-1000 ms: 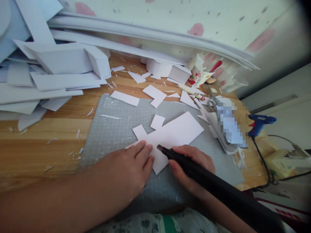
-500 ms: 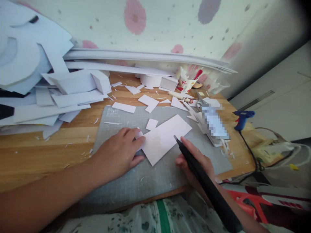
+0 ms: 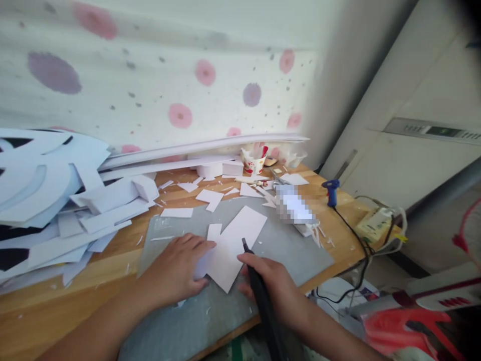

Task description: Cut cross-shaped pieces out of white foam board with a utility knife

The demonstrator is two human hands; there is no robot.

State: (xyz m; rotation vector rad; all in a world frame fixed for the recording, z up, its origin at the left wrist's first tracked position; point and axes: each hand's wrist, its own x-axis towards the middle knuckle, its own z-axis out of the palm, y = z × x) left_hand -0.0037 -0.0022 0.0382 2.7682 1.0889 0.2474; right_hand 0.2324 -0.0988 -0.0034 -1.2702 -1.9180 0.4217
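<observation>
My left hand lies flat with fingers spread on the left part of a white foam-board piece, pressing it onto the grey cutting mat. My right hand is wrapped round a long black tool whose tip rests on the board's right edge. A small white offcut lies against the board just beyond my left fingers.
Stacked white foam-board sheets and offcuts fill the left of the wooden desk. A paper cup, scraps, scissors and a blue glue gun with its cable lie at the back right. The desk's right edge drops to the floor.
The head has lifted and turned right, so the desk looks smaller and lower. The board has been turned more upright on the mat, and the black tool's tip now sits lower on its edge.
</observation>
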